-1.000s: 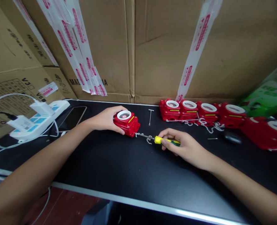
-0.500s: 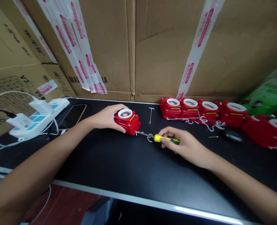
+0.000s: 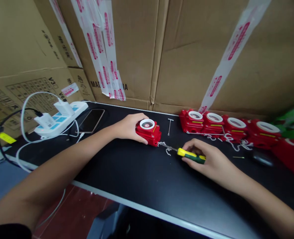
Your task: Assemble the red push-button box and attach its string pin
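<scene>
My left hand (image 3: 128, 127) grips a red box-shaped device (image 3: 149, 132) with a white round cap, holding it down on the black table (image 3: 142, 186). My right hand (image 3: 208, 157) holds a screwdriver (image 3: 186, 154) with a yellow and green handle. Its metal shaft points left and its tip meets the lower right corner of the red device, where a thin white string (image 3: 166, 149) hangs out.
A row of several like red devices (image 3: 226, 125) lines the back right, with white strings in front. A T-shaped metal pin (image 3: 170, 125) lies behind the screwdriver. A phone (image 3: 91, 120) and a power strip (image 3: 62, 118) with chargers sit at left. Cardboard boxes (image 3: 186, 49) wall the back.
The view has swung left, so everything sits further right in the frame. Both hands keep the same hold on the red device and the screwdriver.
</scene>
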The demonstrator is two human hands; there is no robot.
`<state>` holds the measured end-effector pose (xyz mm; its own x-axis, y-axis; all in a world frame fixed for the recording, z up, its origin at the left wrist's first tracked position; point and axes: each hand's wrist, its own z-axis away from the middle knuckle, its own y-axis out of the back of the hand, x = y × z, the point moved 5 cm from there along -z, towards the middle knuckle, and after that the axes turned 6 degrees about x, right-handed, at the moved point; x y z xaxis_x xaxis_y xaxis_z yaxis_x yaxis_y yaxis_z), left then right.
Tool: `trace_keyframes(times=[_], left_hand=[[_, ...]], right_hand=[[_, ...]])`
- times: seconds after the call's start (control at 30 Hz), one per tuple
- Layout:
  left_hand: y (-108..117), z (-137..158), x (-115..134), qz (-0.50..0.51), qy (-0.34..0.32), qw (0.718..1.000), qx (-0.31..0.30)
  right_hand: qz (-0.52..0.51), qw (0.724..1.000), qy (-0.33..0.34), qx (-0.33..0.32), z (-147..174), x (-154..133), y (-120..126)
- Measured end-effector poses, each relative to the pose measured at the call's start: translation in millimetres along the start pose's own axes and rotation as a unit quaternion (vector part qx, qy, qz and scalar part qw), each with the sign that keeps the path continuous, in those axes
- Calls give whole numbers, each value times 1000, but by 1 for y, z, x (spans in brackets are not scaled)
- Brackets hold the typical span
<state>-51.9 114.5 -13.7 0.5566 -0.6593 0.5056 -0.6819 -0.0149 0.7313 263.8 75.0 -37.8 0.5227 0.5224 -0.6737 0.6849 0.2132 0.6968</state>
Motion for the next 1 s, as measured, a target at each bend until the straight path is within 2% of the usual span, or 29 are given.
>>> trace_keyframes(times=[0.1, 0.27, 0.4, 0.5, 0.73, 0.9, 1.0], left_hand=[[-1, 1, 4, -19, -46, 998, 32], [1, 1, 9, -39, -84, 993, 67], [7, 3, 17, -67, -135, 984, 97], [8, 4, 21, -80, -159, 980, 92], [8, 4, 26, -94, -181, 974, 100], [11, 4, 31, -97, -178, 972, 115], [13, 4, 32, -95, -164, 975, 119]], right_hand=[[-1, 1000, 3, 3, -3, 2, 6], [6, 1000, -24, 12, -5, 3, 15], [5, 998, -53, -31, -4, 3, 14], [-4, 997, -67, -40, -4, 3, 10], [-48, 997, -38, 48, -7, 3, 16], [-49, 996, -51, 51, -6, -1, 24], [-74, 994, -79, 29, -5, -4, 24]])
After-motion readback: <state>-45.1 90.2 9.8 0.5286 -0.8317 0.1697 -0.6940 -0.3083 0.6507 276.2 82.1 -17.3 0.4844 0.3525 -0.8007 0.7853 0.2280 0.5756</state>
